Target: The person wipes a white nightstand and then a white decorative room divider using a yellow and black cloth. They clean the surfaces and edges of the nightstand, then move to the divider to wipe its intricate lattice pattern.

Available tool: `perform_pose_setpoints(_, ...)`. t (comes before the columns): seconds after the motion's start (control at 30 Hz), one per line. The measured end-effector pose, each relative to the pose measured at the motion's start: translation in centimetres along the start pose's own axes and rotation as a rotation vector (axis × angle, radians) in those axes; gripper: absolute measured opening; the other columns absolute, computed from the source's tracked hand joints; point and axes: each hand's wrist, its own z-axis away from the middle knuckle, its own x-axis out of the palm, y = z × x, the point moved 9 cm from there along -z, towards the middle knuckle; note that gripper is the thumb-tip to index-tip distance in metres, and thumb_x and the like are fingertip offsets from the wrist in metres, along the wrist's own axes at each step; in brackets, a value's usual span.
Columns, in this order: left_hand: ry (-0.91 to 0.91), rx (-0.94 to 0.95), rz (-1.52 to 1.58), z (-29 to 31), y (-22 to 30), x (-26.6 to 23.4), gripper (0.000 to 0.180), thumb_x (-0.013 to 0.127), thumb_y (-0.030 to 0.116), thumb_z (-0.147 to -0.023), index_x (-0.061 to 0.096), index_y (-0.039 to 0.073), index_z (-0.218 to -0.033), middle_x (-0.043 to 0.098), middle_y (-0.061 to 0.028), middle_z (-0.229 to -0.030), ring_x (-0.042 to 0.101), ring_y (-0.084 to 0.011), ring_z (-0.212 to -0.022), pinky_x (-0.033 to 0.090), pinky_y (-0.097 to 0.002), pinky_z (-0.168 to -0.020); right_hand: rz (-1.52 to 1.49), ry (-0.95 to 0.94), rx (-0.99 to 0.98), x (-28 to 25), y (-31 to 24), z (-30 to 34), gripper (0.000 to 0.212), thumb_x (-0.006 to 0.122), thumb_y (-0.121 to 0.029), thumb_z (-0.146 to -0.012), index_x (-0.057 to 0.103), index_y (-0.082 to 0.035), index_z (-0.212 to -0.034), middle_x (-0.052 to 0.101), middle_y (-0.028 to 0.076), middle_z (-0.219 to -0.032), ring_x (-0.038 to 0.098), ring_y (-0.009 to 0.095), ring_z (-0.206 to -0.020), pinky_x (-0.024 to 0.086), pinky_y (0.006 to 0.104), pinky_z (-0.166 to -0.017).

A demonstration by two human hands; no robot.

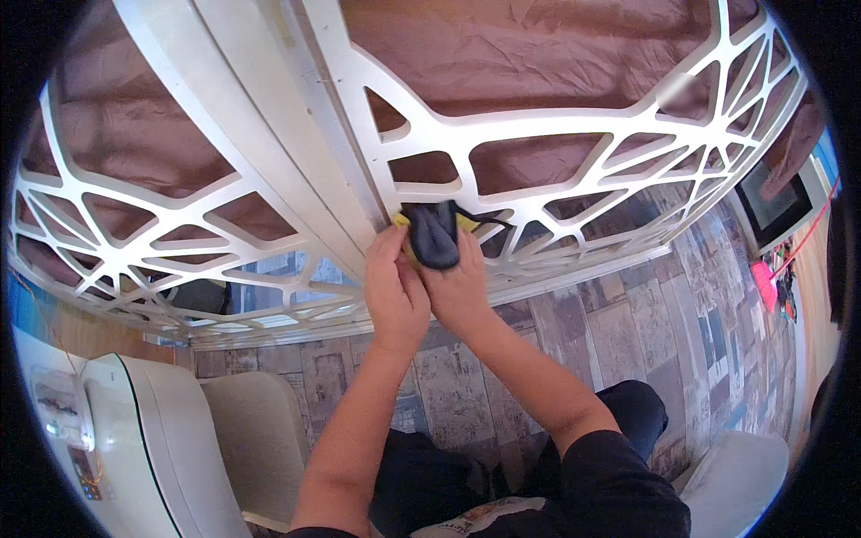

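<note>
Both my hands hold a black, rounded, leathery-looking thing (435, 240) with yellow edges and a thin dark strap trailing to the right. What kind of thing it is, I cannot make out. My left hand (397, 287) is closed along its left side, fingers pointing up. Around its right side and underneath wraps my right hand (457, 287), its wrist close to the left one. The thing is up against a white lattice panel (430, 139), just right of a white upright post (269, 99). Most of my fingertips are hidden behind it.
Brown wrinkled fabric (538, 54) hangs behind the lattice. Patchwork-patterned flooring (574, 332) lies below. At lower left stand a white rounded appliance (166, 439) and a beige chair (256, 430). A pink broom (764, 285) is at right, near a dark-fronted box (778, 215).
</note>
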Motion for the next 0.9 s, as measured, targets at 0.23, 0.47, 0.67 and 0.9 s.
perform_pose_setpoints(0.23, -0.028, 0.010, 0.017, 0.4, -0.9, 0.0, 0.028, 0.051, -0.004, -0.091, 0.056, -0.003, -0.118, 0.057, -0.0202, -0.121, 0.056, -0.0338, -0.112, 0.044, -0.0402, -0.097, 0.139, 0.032, -0.015, 1.5, -0.2, -1.5, 0.039, 0.067, -0.020, -0.078, 0.064, -0.007, -0.114, 0.056, 0.019, -0.121, 0.050, 0.041, -0.117, 0.037, 0.0539, -0.099)
perform_pose_setpoints(0.47, -0.329, 0.063, 0.068, 3.8, -1.5, 4.0, 0.027, 0.060, 0.001, -0.088, 0.057, -0.001, -0.116, 0.055, -0.0196, -0.125, 0.061, -0.0292, -0.104, 0.049, -0.0350, -0.091, -0.329, -0.135, 0.189, 0.7, 6.7, 2.2, 0.032, 0.064, -0.019, -0.077, 0.067, -0.003, -0.104, 0.058, 0.021, -0.118, 0.052, 0.044, -0.116, 0.038, 0.0573, -0.101)
perform_pose_setpoints(0.67, -0.449, -0.235, -0.041, 5.5, -3.5, 6.9, 0.026, 0.057, 0.003, -0.086, 0.055, 0.000, -0.112, 0.054, -0.0194, -0.124, 0.056, -0.0380, -0.113, 0.048, -0.0422, -0.094, 0.379, -0.218, -0.050, 1.9, 6.9, 4.0, 0.046, 0.056, -0.017, -0.080, 0.059, 0.007, -0.119, 0.055, 0.022, -0.126, 0.048, 0.040, -0.124, 0.030, 0.0521, -0.115)
perform_pose_setpoints(0.9, -0.225, -0.114, -0.046, 3.7, -3.3, 4.3, 0.017, 0.055, -0.002, -0.084, 0.054, 0.000, -0.100, 0.058, -0.0189, -0.108, 0.057, -0.0373, -0.101, 0.047, -0.0432, -0.088, 0.051, -0.186, 0.137, 4.5, 4.4, 3.4, 0.047, 0.058, -0.018, -0.078, 0.057, 0.006, -0.119, 0.059, 0.023, -0.113, 0.054, 0.038, -0.112, 0.038, 0.0496, -0.103)
